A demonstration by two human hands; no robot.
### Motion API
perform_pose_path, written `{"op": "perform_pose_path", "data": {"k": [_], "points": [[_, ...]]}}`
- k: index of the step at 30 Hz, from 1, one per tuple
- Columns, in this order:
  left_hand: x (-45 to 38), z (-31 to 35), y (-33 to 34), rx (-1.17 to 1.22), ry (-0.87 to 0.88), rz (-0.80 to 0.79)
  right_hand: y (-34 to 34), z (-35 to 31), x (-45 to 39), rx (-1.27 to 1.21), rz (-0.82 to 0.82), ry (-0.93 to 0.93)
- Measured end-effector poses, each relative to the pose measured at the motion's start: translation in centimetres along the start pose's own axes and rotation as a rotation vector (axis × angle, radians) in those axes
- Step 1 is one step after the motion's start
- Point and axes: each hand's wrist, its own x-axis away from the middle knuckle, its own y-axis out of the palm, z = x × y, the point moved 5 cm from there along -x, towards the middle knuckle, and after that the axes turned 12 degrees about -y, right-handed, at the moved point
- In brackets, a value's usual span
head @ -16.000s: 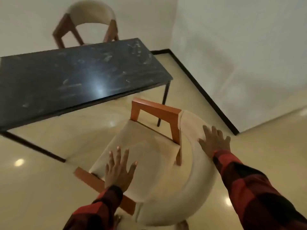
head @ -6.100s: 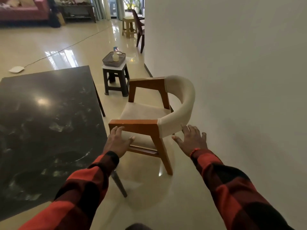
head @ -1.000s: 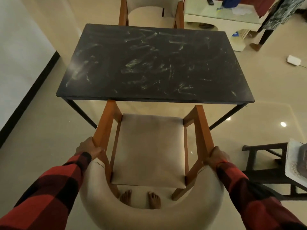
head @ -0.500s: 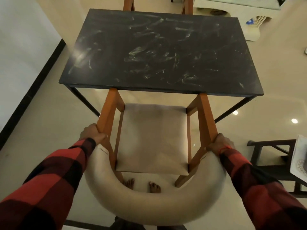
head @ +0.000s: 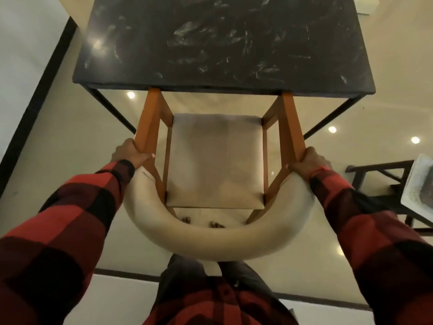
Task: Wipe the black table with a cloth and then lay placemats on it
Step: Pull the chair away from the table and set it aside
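- Black tabletop [head: 222, 43] lies ahead of both grips, its near edge just beyond the front ends of the chair [head: 215, 160] arms; pale smears streak its surface. Compared with half a second ago it sits closer and fills more of the upper view, and the chair arms now reach under its near edge.
- Left hand [head: 131, 153] has its grip curled round the rear of the left wooden armrest [head: 150, 123], thumb on top, in the same place as before.
- Between the two grips lies the beige seat cushion [head: 215, 160]; behind them curves the padded cream backrest [head: 218, 242], with bare toes [head: 201, 222] showing on the floor [head: 58, 127] under it.
- Right hand [head: 309, 160] has its grip wrapped round the rear of the right armrest [head: 290, 123], as earlier.
- Right of that grip stands a dark stool [head: 379, 184] bearing a pale tray [head: 419, 184] with something dark on it; what it is cannot be told.
- Red-and-black checked sleeves [head: 70, 219] cover both arms.
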Motion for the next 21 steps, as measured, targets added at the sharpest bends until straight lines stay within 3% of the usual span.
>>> {"op": "perform_pose_path", "data": {"k": [9, 16, 21], "points": [[5.2, -3.9, 0.8, 0.206, -0.086, -0.038, 2.3, 0.7, 6.8, -0.314, 0.1, 0.036], [12.3, -7.3, 3.8, 0.444, -0.112, 0.124, 6.3, 1.6, 12.7, -0.55, 0.283, 0.109], [12.7, -7.6, 4.4, 0.576, -0.14, 0.184, 7.5, 0.8, 14.6, -0.642, 0.389, 0.157]]}}
